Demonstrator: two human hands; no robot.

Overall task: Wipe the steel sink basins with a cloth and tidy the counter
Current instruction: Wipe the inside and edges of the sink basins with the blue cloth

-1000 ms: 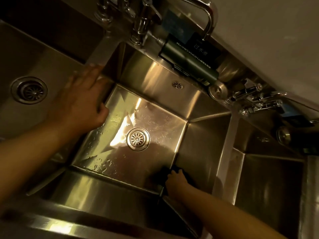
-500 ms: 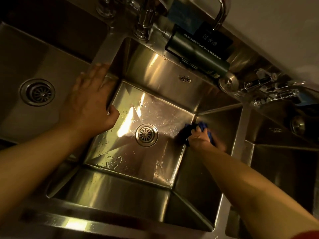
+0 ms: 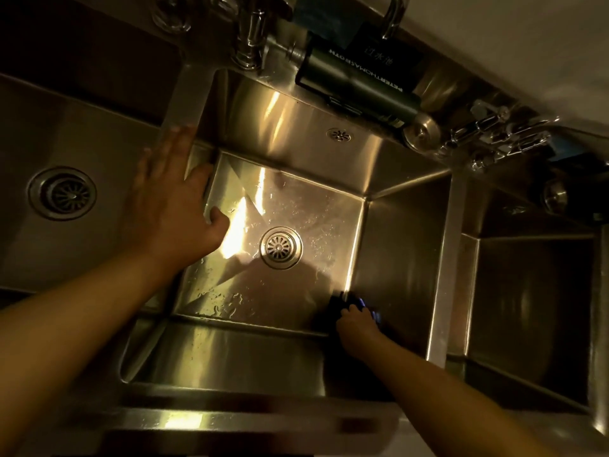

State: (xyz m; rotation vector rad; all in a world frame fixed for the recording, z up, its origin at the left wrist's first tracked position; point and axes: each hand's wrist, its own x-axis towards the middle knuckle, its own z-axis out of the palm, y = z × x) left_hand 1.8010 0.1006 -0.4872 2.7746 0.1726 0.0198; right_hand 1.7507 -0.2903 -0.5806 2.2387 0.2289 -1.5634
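I see my right hand low in the middle basin, at the lower right of the frame, fingers curled over a dark blue cloth and pressing it into the corner where the basin floor meets the right wall. Most of the cloth is hidden in shadow under the hand, so I cannot tell its full shape. My left hand lies flat, fingers straight and slightly spread, on the steel divider between the left basin and the middle one, thumb hanging over the edge into the middle basin. The round drain sits near the centre of the wet floor, between my two hands, with water beads toward the lower left. A dark green cylinder lies on the back ledge at upper centre, beside the faucet base.
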